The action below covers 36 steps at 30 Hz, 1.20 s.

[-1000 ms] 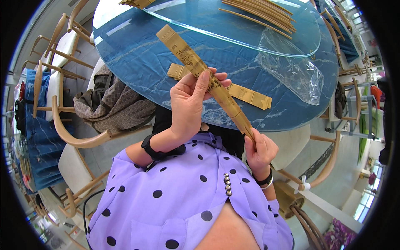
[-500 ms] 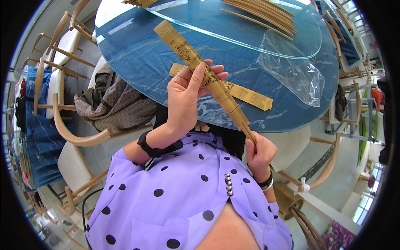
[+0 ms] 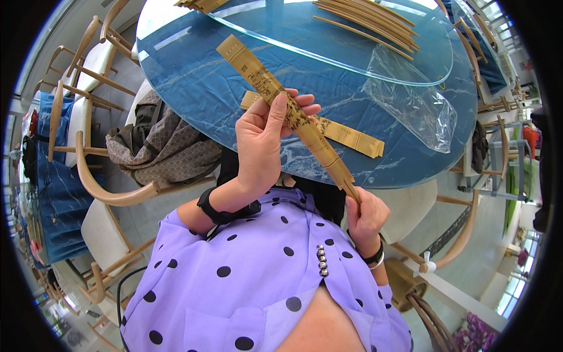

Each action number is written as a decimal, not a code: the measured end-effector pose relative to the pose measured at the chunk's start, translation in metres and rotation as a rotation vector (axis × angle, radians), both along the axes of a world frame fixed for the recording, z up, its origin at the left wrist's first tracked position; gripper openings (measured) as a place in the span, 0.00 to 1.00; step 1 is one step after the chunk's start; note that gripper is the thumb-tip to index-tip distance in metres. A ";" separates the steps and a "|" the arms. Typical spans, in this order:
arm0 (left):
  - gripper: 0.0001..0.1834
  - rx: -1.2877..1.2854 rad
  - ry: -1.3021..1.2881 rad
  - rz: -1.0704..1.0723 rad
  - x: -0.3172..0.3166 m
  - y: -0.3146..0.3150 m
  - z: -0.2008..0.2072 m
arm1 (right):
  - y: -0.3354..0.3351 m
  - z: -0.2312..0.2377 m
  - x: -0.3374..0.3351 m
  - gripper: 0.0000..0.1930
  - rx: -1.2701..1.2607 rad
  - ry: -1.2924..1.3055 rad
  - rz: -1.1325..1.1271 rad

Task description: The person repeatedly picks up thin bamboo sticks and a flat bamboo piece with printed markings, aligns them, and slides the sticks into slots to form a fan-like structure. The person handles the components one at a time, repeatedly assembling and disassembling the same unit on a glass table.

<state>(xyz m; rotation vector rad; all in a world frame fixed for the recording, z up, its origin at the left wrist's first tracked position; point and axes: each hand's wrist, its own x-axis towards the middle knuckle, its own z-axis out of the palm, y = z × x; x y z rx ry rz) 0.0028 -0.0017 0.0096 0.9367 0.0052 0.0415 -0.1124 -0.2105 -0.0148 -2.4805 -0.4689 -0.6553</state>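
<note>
Faces a rounded, glossy worktop (image 3: 205,76), blue with pale marbled veins, topped by smooth curved glass (image 3: 281,29), with crinkled clear plastic (image 3: 413,102) toward the right and slim tan sticks (image 3: 378,24) farther back. Holds the left hand (image 3: 261,141) up, pinching a long gold paper sleeve (image 3: 315,138) near its middle between thumb and fingers. Holds the right hand (image 3: 368,217) lower, with fingers closed on a narrow brown stick (image 3: 352,192) at the jagged lower end. Has the sleeve slanting between both hands, flat and dark-printed, above a similar sleeve (image 3: 352,138) on the worktop.

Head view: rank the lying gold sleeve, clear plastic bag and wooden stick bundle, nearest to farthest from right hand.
1. Lying gold sleeve: just beyond the right hand, slightly left.
2. Clear plastic bag: farther out, right.
3. Wooden stick bundle: farthest, toward view's top.
</note>
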 end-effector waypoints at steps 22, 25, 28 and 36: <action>0.18 0.040 -0.012 -0.030 0.001 0.004 0.002 | -0.004 -0.005 -0.002 0.11 -0.020 -0.008 -0.010; 0.18 0.038 -0.005 -0.042 0.000 0.002 0.001 | -0.004 -0.008 -0.002 0.12 -0.030 -0.022 -0.015; 0.18 -0.006 0.006 -0.074 0.004 0.005 0.001 | -0.004 -0.007 -0.002 0.12 -0.029 -0.006 -0.015; 0.18 0.028 -0.024 -0.032 0.007 0.005 -0.002 | -0.005 -0.005 -0.003 0.13 -0.019 0.009 -0.007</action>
